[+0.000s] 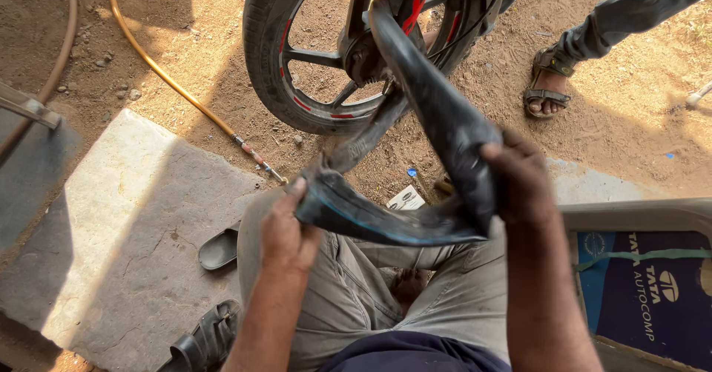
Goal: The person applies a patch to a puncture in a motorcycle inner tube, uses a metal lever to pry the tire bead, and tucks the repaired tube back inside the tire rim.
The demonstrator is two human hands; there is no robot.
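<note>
bare sandy dirt ground [638, 120] in hard sunlight, with a flat grey stone slab [133, 246] laid into it at the left, makes up the work spot. nearest the camera are the person's grey trousered knees [415, 298], with dark rubber sandals [211, 338] lying on the slab beside them. just above the knees the left hand [285, 231] is closed around one end of a limp black rubber inner tube [400, 220], thumb pressed on top, while the right hand [519, 183] grips the fold at the other side, fingers wrapped over it. the stretch between the two hands runs roughly left to right and sags a little; from the right hand the tube's long run climbs up and away toward the black motorcycle wheel with red rim stripes [311, 97], so the right hand is the nearer one to the wheel. where the tube ends behind the fork is hidden. a blue printed carton in a grey tray [645, 283] sits at the right edge, cut off. farther out, a yellow hose with a metal nozzle [185, 94] crosses the dirt, and another person's sandalled foot [545, 90] stands at the upper right.
</note>
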